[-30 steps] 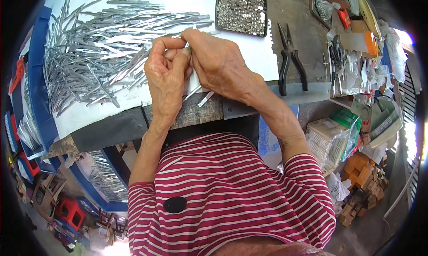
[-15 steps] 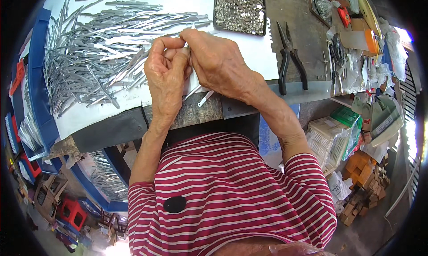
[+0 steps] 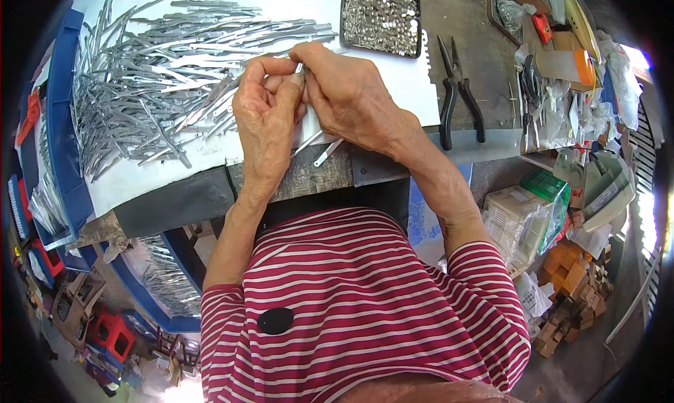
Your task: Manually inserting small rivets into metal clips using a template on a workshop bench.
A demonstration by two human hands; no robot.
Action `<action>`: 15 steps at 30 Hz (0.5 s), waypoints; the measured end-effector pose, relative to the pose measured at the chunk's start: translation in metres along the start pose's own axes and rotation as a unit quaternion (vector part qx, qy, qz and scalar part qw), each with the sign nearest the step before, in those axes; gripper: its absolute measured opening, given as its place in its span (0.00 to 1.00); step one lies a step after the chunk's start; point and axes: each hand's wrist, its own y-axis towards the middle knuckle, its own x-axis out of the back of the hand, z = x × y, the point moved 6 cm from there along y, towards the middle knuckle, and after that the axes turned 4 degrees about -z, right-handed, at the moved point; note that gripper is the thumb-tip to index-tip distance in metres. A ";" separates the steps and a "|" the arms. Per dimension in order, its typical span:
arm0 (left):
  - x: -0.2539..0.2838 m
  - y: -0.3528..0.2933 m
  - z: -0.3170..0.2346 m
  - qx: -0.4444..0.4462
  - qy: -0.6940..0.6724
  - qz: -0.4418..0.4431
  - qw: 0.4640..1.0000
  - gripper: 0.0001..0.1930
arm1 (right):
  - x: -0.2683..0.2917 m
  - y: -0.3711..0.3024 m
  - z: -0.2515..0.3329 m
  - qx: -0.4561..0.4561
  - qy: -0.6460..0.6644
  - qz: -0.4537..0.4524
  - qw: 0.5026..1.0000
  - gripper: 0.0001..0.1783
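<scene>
My left hand (image 3: 270,119) and my right hand (image 3: 354,97) meet over the near part of the white sheet, fingertips together. Thumb and fingers of both are closed around a thin silvery metal piece (image 3: 300,68); only a sliver of it shows. Most of the piece is hidden by the fingers. Below the hands, the end of a flat metal strip with a small hole (image 3: 327,153) reaches over the table's front edge, with another thin strip end (image 3: 307,142) beside it. To the left spreads a heap of similar metal strips (image 3: 168,80).
Beyond my right hand stands a black tray (image 3: 420,34) of small shiny metal parts. Black-handled long-nose pliers (image 3: 448,111) lie to the right. A blue bin (image 3: 67,122) borders the heap on the left. Tools and plastic bags (image 3: 558,101) crowd the far right.
Both hands have shifted very slightly right, still closed together. The holed strip end below them has moved a little right and up.
</scene>
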 end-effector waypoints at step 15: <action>-0.001 0.001 0.001 0.034 -0.120 0.030 0.992 0.04 | 0.007 0.004 -0.003 -0.028 0.079 -0.044 0.996 0.06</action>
